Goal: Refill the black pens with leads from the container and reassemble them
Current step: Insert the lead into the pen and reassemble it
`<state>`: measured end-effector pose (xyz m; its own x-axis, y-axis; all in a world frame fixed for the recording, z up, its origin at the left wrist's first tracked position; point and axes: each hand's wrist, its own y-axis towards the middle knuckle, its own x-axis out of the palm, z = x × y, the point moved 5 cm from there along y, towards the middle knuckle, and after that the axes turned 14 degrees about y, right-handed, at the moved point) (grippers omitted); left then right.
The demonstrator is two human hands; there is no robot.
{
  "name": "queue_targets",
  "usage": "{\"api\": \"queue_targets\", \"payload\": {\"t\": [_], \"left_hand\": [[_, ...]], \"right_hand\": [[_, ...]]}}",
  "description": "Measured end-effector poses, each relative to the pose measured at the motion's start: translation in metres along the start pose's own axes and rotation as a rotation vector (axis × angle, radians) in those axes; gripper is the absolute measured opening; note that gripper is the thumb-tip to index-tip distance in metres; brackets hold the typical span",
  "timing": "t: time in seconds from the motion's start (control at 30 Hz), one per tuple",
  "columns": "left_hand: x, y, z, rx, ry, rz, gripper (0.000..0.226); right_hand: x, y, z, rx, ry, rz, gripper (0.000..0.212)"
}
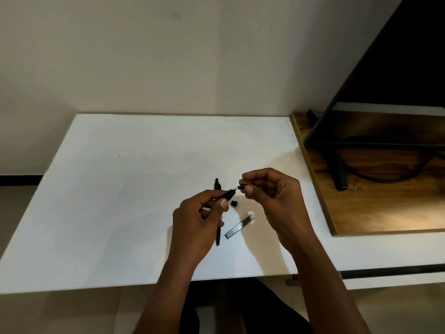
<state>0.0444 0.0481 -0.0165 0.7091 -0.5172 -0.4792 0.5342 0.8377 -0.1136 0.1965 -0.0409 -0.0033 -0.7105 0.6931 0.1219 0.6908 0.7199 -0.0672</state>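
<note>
One white bench (120,189), flat matte top, back edge against a plain beige wall (144,56). Right of it sits a wooden desk (385,213), butted up to the bench edge. It carries a dark monitor (397,80) on a black stand (339,174), with a black cable (385,179) looping behind the stand. Lighting is dim and warm on the wood.

Both hands are raised just above the bench, right of centre.
- Left hand (199,218): grip is closed round a black pen (227,195), fingers curled on the barrel and thumb on top. The pen's free end points up-right and shows a small pale bit at its tip.
- Right hand (272,196): thumb and forefinger pinch a small black end piece (242,187), other fingers loosely curled. The piece is just beside the pen's free end, roughly in line with it; can't tell if they touch.

A second black pen (218,235) lies on the bench, running near to far under the left hand, with only its two ends visible. A loose black cap (233,203) sits on the bench between the hands, below the gap.

The lead container (239,225) is a slim flat grey case lying diagonally on the bench, just below the cap and between the wrists. No hand touches it. Can't tell whether it is open or what is inside.
</note>
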Motion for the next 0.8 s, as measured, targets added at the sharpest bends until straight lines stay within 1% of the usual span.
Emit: {"api": "queue_targets", "payload": {"t": [0.27,0.37,0.5,0.63,0.8], "left_hand": [[-0.0009,-0.0006,0.0,0.022,0.032,-0.012,0.023],[-0.0001,-0.0009,0.0006,0.026,0.036,-0.016,0.028],[0.0019,-0.0014,0.0026,0.025,0.016,-0.032,0.03],[0.0004,-0.001,0.0033,0.02,-0.012,-0.047,0.027],[0.0001,-0.0024,0.0047,0.0,-0.088,-0.062,0.027]], "right_hand": [[0.0017,-0.001,-0.0036,-0.019,-0.046,-0.03,0.024],[0.0004,-0.0004,-0.0045,-0.024,-0.042,-0.031,0.023],[0.0021,-0.0005,-0.0036,-0.025,-0.061,-0.04,0.024],[0.0018,-0.0004,-0.0025,0.007,0.001,-0.063,0.023],[0.0016,-0.0019,-0.0004,0.073,0.173,-0.089,0.021]]}}
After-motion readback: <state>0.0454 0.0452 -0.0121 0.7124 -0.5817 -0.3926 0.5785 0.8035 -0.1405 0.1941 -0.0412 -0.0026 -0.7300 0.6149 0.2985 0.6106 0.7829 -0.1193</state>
